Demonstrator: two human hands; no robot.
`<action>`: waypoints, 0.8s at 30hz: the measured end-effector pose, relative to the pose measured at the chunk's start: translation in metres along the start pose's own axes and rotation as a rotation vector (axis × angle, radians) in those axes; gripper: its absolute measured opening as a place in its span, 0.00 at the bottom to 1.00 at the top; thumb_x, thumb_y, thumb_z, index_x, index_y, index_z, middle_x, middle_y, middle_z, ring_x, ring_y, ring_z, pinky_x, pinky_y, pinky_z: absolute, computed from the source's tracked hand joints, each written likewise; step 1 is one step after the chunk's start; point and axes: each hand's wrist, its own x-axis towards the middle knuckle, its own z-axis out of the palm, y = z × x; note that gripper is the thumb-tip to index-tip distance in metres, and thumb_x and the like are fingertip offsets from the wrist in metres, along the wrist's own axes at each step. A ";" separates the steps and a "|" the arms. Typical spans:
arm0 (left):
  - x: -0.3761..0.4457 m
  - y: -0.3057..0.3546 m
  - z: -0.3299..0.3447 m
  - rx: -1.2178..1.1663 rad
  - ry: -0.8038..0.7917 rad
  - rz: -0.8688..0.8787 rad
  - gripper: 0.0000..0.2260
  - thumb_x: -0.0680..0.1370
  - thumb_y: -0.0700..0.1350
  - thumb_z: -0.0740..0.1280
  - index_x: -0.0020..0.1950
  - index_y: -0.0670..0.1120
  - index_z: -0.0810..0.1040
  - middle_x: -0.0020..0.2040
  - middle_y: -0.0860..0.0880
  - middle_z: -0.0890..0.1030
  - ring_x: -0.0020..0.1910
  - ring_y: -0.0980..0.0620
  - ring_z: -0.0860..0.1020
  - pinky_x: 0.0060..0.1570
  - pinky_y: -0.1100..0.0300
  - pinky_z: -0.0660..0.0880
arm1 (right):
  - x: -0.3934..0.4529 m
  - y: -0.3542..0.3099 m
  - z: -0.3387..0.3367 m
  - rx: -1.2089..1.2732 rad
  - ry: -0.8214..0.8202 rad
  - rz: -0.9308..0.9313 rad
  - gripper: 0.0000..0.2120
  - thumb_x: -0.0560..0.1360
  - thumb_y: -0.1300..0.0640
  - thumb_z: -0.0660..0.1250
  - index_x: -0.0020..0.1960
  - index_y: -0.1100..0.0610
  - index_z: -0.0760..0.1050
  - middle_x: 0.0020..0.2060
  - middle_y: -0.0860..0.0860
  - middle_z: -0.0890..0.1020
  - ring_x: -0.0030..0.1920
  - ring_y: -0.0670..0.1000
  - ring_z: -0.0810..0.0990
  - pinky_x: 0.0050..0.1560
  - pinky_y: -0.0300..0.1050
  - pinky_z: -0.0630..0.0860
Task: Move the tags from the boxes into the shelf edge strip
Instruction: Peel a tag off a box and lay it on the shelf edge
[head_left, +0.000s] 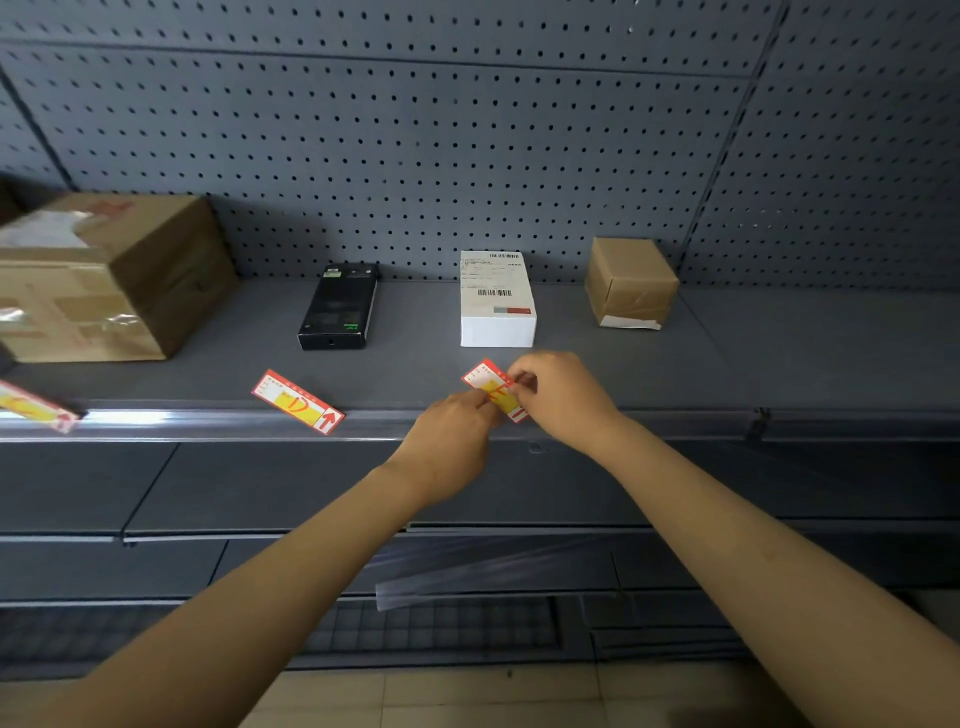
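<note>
Both my hands pinch one red-and-yellow tag (491, 387) at the front of the grey shelf, just below the white box (497, 301). My left hand (452, 434) holds its lower left side, my right hand (558, 397) its right end. The tag is tilted over the clear shelf edge strip (208, 418). A second tag marked D (297, 401) lies loose on the shelf with one end over the strip. A third tag (31, 408) sits at the far left edge, partly cut off.
On the shelf stand a large cardboard box (104, 275) at left, a black box (337, 306), and a small brown box (629, 280) at right. A pegboard wall rises behind. Lower shelves and a loose clear strip (493, 571) lie below.
</note>
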 end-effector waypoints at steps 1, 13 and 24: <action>-0.001 -0.001 -0.001 0.002 -0.010 0.001 0.17 0.76 0.34 0.62 0.63 0.45 0.75 0.60 0.44 0.78 0.54 0.44 0.78 0.54 0.52 0.77 | -0.001 0.000 0.002 -0.020 -0.018 -0.001 0.06 0.76 0.60 0.67 0.49 0.58 0.82 0.46 0.56 0.84 0.45 0.56 0.82 0.48 0.53 0.80; -0.013 -0.003 -0.007 0.045 -0.017 -0.029 0.18 0.76 0.37 0.62 0.67 0.46 0.73 0.64 0.45 0.74 0.60 0.44 0.74 0.59 0.52 0.72 | -0.008 -0.004 0.003 -0.160 -0.100 -0.010 0.19 0.76 0.59 0.67 0.66 0.56 0.73 0.61 0.55 0.77 0.61 0.56 0.75 0.59 0.52 0.76; -0.061 -0.050 -0.069 0.201 0.150 -0.406 0.14 0.76 0.42 0.64 0.62 0.46 0.76 0.58 0.45 0.79 0.58 0.41 0.76 0.57 0.52 0.71 | -0.001 -0.087 0.055 -0.162 -0.003 -0.275 0.12 0.75 0.63 0.63 0.57 0.58 0.78 0.53 0.57 0.81 0.55 0.59 0.77 0.54 0.50 0.73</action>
